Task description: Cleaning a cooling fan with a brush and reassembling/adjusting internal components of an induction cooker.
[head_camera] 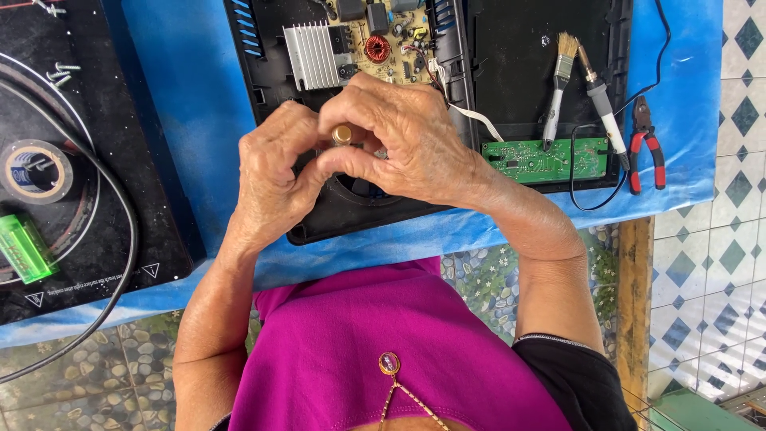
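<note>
A counter (183, 96) under a blue sheet sits over a pebble-patterned floor, with checkered tiles off to one side; on it I see an opened black housing (511, 48) with its circuit board (383, 40) and finned heatsink (313, 54) laid bare, so the cover is already off; loose screws (60, 73) lie on the black panel (88, 199) beside it, next to a tape roll (36, 170) and a green lighter (24, 247). My left hand (271, 179) and right hand (403, 140) meet over the housing's near edge, fingers pressed together and pinching a small brass-coloured cylinder (341, 134) between them; what it joins to I cannot tell, the hands hide it. A green board (542, 158), brush (558, 84), soldering iron (600, 100) and red pliers (646, 148) lie untouched to the right; I judge the work mid-way, housing still open, nothing refitted.
</note>
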